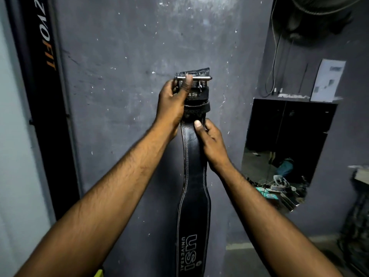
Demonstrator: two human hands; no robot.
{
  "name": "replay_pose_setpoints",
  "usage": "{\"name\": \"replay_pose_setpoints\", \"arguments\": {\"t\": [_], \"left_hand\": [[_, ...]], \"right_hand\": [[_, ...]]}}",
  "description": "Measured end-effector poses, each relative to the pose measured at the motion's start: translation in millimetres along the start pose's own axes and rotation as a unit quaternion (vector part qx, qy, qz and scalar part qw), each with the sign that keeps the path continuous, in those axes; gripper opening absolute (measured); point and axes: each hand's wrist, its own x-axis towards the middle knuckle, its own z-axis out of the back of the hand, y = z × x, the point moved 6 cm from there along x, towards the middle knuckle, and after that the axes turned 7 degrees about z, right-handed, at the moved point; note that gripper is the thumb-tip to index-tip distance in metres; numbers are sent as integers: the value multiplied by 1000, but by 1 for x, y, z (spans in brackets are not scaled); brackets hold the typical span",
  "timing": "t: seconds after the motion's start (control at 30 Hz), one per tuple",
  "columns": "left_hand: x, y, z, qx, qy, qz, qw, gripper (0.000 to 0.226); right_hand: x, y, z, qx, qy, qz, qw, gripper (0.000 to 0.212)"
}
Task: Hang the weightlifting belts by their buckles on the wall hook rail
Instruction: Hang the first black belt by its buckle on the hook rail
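Observation:
A black leather weightlifting belt (194, 186) with white stitching and "USI UNIVERSAL" lettering hangs straight down in front of the dark grey wall (123, 80). Its metal buckle (196, 78) is at the top, level with my raised hands. My left hand (173, 102) grips the buckle end, its thumb lying over the buckle's silver bar. My right hand (209, 138) pinches the strap just below the leather loops, thumb on the front face. No hook rail shows; whatever is behind the buckle is hidden.
A black vertical banner (43, 92) with orange and white lettering stands at the left. At right, a wall recess holds a dark cabinet (289, 124), a white box (328, 80), cables and cluttered items (279, 188). A fan guard (323, 5) shows at top right.

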Motion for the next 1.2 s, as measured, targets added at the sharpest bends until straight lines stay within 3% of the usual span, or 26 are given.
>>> {"name": "replay_pose_setpoints", "arguments": {"t": [0.17, 0.33, 0.43, 0.57, 0.73, 0.83, 0.9, 1.03, 1.2], "left_hand": [[7, 3, 8, 14, -69, -12, 997, 36], [22, 16, 24, 10, -141, 18, 990, 27], [29, 29, 26, 2, -169, 40, 985, 34], [41, 52, 23, 49, -179, 73, 980, 39], [59, 67, 9, 138, -149, 83, 976, 36], [80, 82, -1, 165, -87, 74, 980, 20], [94, 93, -12, 174, -23, 81, 981, 24], [117, 93, -37, 54, 79, 49, 994, 25], [163, 84, -53, 49, 11, -52, 997, 39]], "right_hand": [[6, 8, 5, -40, 11, 1, 999, 24], [9, 17, 2, -117, 14, 22, 993, 96], [11, 26, -9, -206, 54, 99, 972, 115], [15, 28, -17, -277, 70, 173, 942, 103], [22, 3, 0, -239, -7, 191, 952, 87], [38, -16, 13, -223, -13, 176, 959, 86], [53, -26, 25, -220, -9, 166, 961, 92], [92, -40, 48, -226, 15, 173, 958, 108], [152, -49, 66, -234, 37, 213, 948, 110]]}}
